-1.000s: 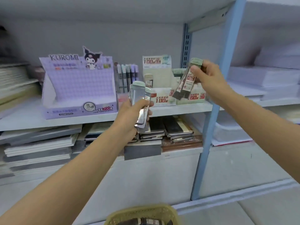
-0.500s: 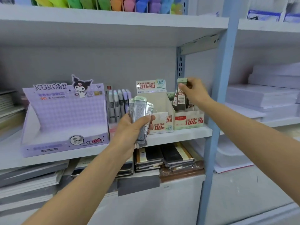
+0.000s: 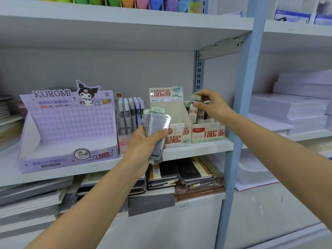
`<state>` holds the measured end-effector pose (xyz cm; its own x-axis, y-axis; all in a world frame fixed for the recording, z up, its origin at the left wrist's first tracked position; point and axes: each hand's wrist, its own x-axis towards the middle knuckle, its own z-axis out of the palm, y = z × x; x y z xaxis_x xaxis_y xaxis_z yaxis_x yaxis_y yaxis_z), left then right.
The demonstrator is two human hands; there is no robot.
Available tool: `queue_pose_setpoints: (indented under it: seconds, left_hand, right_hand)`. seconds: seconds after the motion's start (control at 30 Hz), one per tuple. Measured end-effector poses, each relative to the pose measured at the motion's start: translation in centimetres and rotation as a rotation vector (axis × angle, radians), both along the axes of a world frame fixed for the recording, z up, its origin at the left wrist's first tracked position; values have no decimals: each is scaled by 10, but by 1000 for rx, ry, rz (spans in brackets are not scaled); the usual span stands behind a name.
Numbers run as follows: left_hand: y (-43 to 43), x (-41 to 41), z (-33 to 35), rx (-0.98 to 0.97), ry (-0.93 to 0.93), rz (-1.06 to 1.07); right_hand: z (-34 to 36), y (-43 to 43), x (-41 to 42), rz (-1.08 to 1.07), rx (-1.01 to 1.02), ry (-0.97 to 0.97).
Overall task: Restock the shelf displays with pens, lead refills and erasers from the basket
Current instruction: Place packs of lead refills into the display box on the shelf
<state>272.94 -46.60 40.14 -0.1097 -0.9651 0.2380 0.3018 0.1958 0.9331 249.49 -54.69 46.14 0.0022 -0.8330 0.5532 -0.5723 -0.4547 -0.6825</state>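
My left hand (image 3: 143, 146) gripped a fanned stack of slim clear hard-plastic lead refill cases with pale green caps (image 3: 156, 126), thumb across the front, just before the white shelf (image 3: 197, 150). My right hand (image 3: 213, 106) pinched one green-capped case (image 3: 195, 97) by its top, over the cream cardboard 0.7 display box (image 3: 208, 134). Judged light, rigid and slick; the cap end looked the best hold.
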Motion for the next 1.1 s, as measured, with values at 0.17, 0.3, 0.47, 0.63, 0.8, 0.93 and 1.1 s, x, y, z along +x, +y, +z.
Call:
queue_pose_setpoints:
  seconds: [0.17, 0.3, 0.47, 0.63, 0.8, 0.93, 1.1]
  left_hand:
    - [6, -3, 1, 31, 21, 10]
    - [10, -3, -1, 67, -15, 23]
    - [16, -9, -3, 58, -114, 72]
    - [28, -8, -7, 58, -163, 33]
    - [32, 7, -5, 178, -73, -132]
    - [37, 7, -7, 231, 14, -310]
    - [37, 5, -6, 183, -3, -207]
  right_hand:
    - [0, 11, 1, -37, -20, 73]
    - [5, 36, 15, -27, -210, 20]
    - [-5, 71, 55, 294, 99, -50]
    - [-17, 74, 62, 473, 279, -119]
    - [-19, 75, 50, 579, 256, -266]
    - [-20, 78, 47, 740, 311, -363]
    - [-22, 83, 53, 740, 320, -386]
